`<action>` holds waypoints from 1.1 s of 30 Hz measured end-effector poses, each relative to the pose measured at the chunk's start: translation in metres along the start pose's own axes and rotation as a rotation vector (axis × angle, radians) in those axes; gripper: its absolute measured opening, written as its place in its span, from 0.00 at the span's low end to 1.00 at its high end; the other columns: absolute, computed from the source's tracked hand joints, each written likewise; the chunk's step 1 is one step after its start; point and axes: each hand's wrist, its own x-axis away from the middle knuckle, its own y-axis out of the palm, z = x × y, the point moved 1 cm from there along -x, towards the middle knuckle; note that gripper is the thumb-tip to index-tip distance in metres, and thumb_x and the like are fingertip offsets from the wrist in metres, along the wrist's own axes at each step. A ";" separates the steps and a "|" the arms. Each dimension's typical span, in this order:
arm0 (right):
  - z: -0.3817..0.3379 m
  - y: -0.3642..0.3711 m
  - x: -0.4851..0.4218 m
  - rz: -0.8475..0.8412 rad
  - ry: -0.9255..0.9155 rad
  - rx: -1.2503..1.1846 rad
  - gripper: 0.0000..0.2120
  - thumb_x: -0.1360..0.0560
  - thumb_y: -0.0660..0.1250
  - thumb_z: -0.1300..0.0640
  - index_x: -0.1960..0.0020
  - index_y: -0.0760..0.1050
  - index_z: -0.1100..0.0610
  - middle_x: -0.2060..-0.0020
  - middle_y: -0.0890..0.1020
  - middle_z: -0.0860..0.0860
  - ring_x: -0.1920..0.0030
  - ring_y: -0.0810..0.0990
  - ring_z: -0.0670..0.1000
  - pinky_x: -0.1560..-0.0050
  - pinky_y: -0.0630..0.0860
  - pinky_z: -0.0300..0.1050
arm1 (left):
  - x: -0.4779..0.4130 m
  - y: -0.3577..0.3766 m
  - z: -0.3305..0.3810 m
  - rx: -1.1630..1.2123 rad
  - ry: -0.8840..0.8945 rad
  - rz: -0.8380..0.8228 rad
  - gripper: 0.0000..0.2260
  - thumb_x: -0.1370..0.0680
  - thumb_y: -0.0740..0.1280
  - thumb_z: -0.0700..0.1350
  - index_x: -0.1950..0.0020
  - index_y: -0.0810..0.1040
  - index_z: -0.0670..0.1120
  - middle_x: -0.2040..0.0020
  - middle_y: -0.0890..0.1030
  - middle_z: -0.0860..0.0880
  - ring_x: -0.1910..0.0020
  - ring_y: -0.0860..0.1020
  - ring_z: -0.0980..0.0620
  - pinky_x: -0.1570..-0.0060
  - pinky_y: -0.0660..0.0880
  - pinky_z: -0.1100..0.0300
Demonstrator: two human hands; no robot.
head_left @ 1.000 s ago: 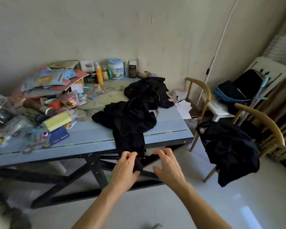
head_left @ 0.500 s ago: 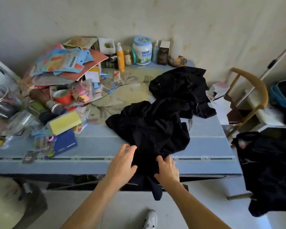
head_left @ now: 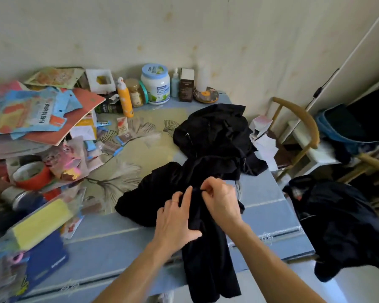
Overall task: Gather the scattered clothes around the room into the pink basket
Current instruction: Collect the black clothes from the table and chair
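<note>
A black garment (head_left: 153,193) lies crumpled on the blue table (head_left: 269,215), one end hanging over the front edge. My left hand (head_left: 175,217) grips its cloth with curled fingers, thumb pressed into the fabric. My right hand (head_left: 221,200) pinches a fold of the same garment just beside the left. A second black garment (head_left: 214,130) lies behind it, toward the table's right rear. A third dark garment (head_left: 341,224) is draped over a wooden chair at the right. The pink basket is not in view.
The table's left half is piled with packets, a yellow sponge (head_left: 42,221), a red tape roll (head_left: 31,176) and paper. Bottles and a white jar (head_left: 155,84) line the wall. Two wooden chairs (head_left: 298,119) and a blue bag (head_left: 346,125) stand at the right.
I have come closer to the table. Both hands have moved up from the garment's hanging end at the table edge onto its bunched middle and now take hold of the cloth.
</note>
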 end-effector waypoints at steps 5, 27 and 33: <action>-0.028 -0.010 -0.049 0.194 -0.054 -0.032 0.07 0.29 0.66 0.66 0.57 0.74 0.55 0.62 0.75 0.47 0.64 0.74 0.47 0.63 0.71 0.40 | -0.060 -0.059 -0.012 0.040 0.090 0.380 0.18 0.30 0.67 0.39 0.42 0.69 0.48 0.51 0.73 0.49 0.52 0.75 0.45 0.64 0.72 0.53; 0.038 0.080 -0.079 -0.555 0.361 0.451 0.63 0.41 0.79 0.42 0.24 0.34 0.42 0.24 0.36 0.56 0.26 0.36 0.65 0.32 0.45 0.74 | -0.116 -0.024 -0.098 -0.234 0.142 -0.432 0.56 0.36 0.76 0.59 0.24 0.36 0.60 0.23 0.35 0.47 0.25 0.37 0.38 0.33 0.48 0.28; 0.034 0.106 -0.041 -0.481 0.181 0.601 0.30 0.32 0.71 0.53 0.33 0.63 0.50 0.32 0.61 0.55 0.32 0.60 0.61 0.31 0.49 0.72 | -0.148 -0.036 -0.116 -0.315 0.101 -0.384 0.66 0.42 0.79 0.61 0.26 0.28 0.58 0.24 0.30 0.46 0.26 0.33 0.36 0.35 0.49 0.27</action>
